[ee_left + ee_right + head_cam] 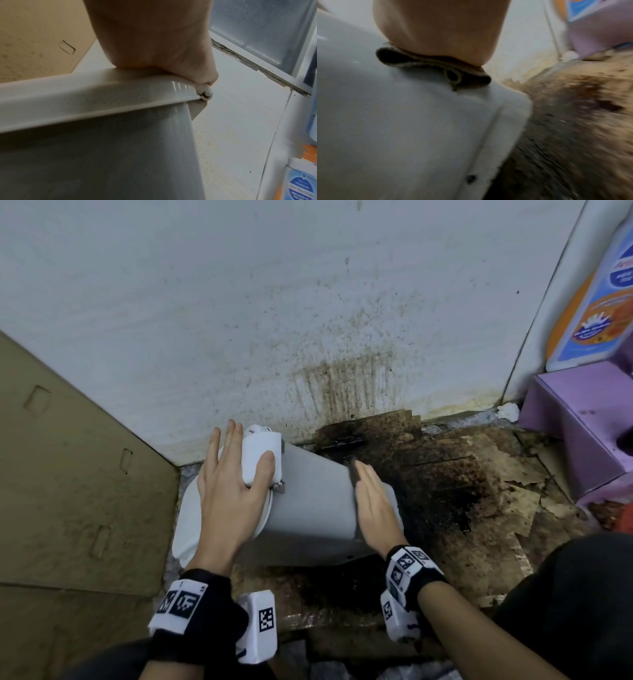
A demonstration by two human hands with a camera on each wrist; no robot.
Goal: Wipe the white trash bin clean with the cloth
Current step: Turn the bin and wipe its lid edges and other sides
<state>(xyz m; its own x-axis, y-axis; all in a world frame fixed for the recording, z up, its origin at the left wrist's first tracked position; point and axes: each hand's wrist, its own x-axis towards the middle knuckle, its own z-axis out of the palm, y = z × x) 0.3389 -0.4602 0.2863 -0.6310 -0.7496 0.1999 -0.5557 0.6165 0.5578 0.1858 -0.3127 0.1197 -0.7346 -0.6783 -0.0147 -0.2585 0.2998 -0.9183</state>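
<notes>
The white trash bin (pixel 308 508) lies tipped on its side, lid to the left and base to the right. My left hand (pixel 233 484) lies over the lid's hinge block, fingers reaching past the far edge and thumb wrapped round the block's near corner. In the left wrist view the palm of my left hand (pixel 150 33) sits on the bin's rim (pixel 102 94). My right hand (pixel 373 501) is flat with straight fingers and presses a dark brownish cloth (pixel 428 65) onto the bin's side (pixel 402 128) near the base. From the head view, only a dark sliver of the cloth (pixel 352 474) shows.
A large brown cardboard sheet (pixel 68 474) stands close on the left. The white wall (pixel 308 320) behind carries brown splatter. Grimy, dark-stained cardboard (pixel 462 491) covers the floor on the right. A purple stool (pixel 582 422) and a labelled bottle (pixel 596 302) stand at the far right.
</notes>
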